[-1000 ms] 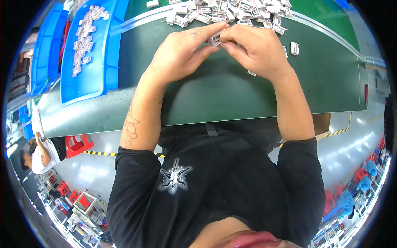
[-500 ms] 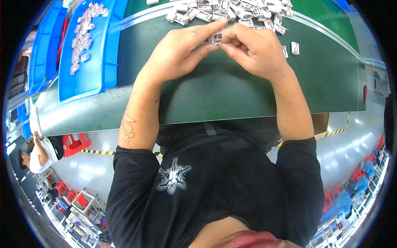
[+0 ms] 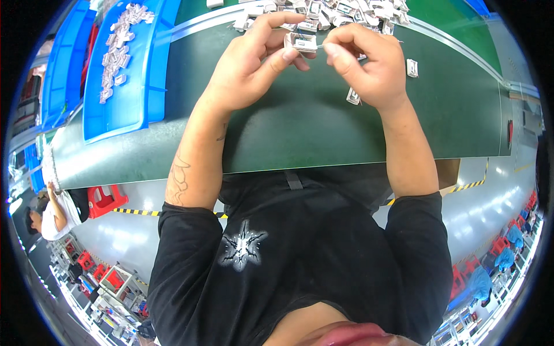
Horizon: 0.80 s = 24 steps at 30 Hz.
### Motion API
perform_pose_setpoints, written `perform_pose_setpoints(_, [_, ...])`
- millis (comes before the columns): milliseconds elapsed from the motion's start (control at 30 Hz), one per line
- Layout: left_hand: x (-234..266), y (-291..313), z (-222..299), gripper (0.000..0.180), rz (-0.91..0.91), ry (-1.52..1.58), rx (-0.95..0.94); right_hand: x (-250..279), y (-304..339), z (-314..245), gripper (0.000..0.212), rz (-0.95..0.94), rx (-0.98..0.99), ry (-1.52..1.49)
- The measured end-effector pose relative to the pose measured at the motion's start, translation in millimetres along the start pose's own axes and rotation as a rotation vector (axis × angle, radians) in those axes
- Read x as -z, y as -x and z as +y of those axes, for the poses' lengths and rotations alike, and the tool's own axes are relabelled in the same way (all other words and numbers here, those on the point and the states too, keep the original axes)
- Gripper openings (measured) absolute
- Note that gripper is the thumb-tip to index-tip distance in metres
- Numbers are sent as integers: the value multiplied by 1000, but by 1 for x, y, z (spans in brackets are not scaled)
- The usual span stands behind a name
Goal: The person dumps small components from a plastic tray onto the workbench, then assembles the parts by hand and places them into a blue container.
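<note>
The left hand (image 3: 245,72) pinches a white part (image 3: 301,43) between thumb and fingers above the green table (image 3: 306,135); the right hand (image 3: 375,69) has thumb and forefinger drawn together just beside it, perhaps on a thin wire (image 3: 320,46). The blue tray (image 3: 130,109) holds similar parts (image 3: 120,59), any print too small to read.

The green bench (image 3: 300,138) carries a heap of small white housings (image 3: 347,10) at its far side, stray housings (image 3: 412,68) nearer, and a blue tray (image 3: 124,115) at left.
</note>
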State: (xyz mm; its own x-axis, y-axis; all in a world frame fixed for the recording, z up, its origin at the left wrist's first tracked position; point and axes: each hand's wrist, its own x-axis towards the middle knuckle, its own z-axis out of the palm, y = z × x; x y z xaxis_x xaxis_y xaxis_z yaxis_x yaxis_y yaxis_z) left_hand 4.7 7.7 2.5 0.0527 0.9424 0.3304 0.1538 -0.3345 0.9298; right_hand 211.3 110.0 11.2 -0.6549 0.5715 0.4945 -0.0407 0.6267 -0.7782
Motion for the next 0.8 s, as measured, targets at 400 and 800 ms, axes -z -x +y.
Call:
perform_pose_setpoints(400, [-1,0,-1,28,-200,-413,53,7,-7,-2,15,-247,-222,131])
perform_pose_setpoints(800, [-6,-2,-3,27,-67,-530,-24,-4,-3,10,14,-83,-301,91])
